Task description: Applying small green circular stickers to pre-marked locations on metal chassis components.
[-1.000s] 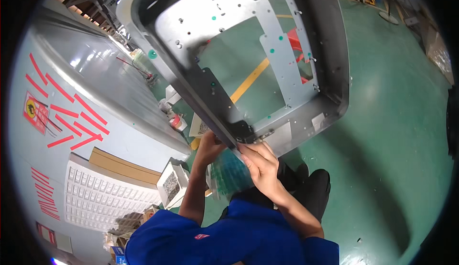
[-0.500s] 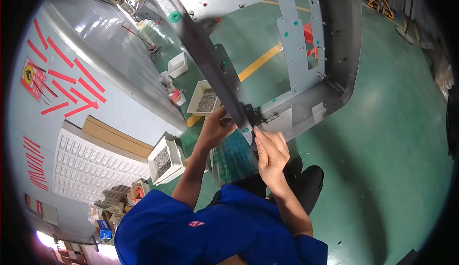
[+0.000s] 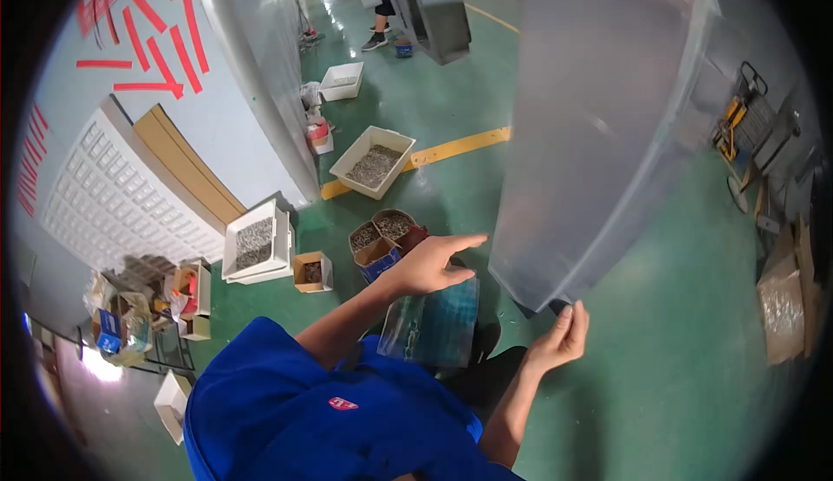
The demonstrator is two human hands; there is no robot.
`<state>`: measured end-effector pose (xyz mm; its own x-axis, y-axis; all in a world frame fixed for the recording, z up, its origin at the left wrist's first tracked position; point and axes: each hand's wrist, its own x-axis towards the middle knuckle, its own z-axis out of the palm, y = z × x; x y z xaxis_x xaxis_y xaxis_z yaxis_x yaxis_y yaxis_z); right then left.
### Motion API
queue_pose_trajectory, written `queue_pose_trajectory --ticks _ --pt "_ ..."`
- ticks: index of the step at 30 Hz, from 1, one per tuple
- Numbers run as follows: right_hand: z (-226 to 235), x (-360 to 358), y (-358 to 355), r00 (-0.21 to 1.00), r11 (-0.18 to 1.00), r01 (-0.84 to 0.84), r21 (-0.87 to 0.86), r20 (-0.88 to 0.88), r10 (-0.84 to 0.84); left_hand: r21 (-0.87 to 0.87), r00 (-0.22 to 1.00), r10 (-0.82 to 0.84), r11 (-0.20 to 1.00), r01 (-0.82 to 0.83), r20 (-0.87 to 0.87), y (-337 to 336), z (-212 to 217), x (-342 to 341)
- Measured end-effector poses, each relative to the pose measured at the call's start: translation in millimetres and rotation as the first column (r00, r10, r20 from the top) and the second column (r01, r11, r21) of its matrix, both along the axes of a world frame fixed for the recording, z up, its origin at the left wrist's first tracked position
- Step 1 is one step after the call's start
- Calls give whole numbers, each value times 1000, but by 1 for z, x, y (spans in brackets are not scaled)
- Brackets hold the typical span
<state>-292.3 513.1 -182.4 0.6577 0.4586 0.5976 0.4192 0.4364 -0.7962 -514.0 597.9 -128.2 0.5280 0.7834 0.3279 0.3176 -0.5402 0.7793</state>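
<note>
A large grey sheet-metal housing (image 3: 599,117) stands tilted in front of me, its smooth outer side now facing me. At its lower corner my right hand (image 3: 560,340) is closed, thumb and fingers pinching the edge beside a small dark tab. My left hand (image 3: 429,266) reaches toward the housing's left edge with index finger and thumb spread, holding nothing and apart from the metal. Below that hand is a blue-green, see-through plastic-covered block (image 3: 431,320). Small open boxes of metal parts (image 3: 395,223) and a blue carton (image 3: 378,260) lie just beyond my left wrist.
White bins of small metal parts (image 3: 373,156) (image 3: 257,247) stand on the green floor at the left. A cardboard box (image 3: 312,271) is close by. A white slotted panel (image 3: 121,195) leans at the wall. Farther off, a person's leg (image 3: 380,26) shows beside another grey housing (image 3: 425,8).
The housing has turned from its open, framed side to its smooth outer side and shifted right. My left hand has come off it and opened; my right hand has moved right and down.
</note>
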Motion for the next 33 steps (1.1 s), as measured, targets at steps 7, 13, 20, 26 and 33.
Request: queue_pose_trajectory --ticks 7,13,20,26,33 --pt "8 42 -9 970 994 111 -11 -216 -111 -93 998 1 996 -6 -59 -2 -27 -44" --pt "-6 97 -22 922 973 215 87 -347 -172 -152 994 77 984 -89 -82 -9 -44 -82" --pt "14 126 -55 844 936 351 36 -446 -299 -280 991 127 951 -133 -40 -11 -45 -108" --pt "17 170 -84 910 954 301 -9 -296 -290 -318 992 125 942 -110 25 -12 -57 -107" --pt "2 204 -119 929 935 339 101 -193 -316 -302 999 40 953 -42 -14 -15 -69 -103"
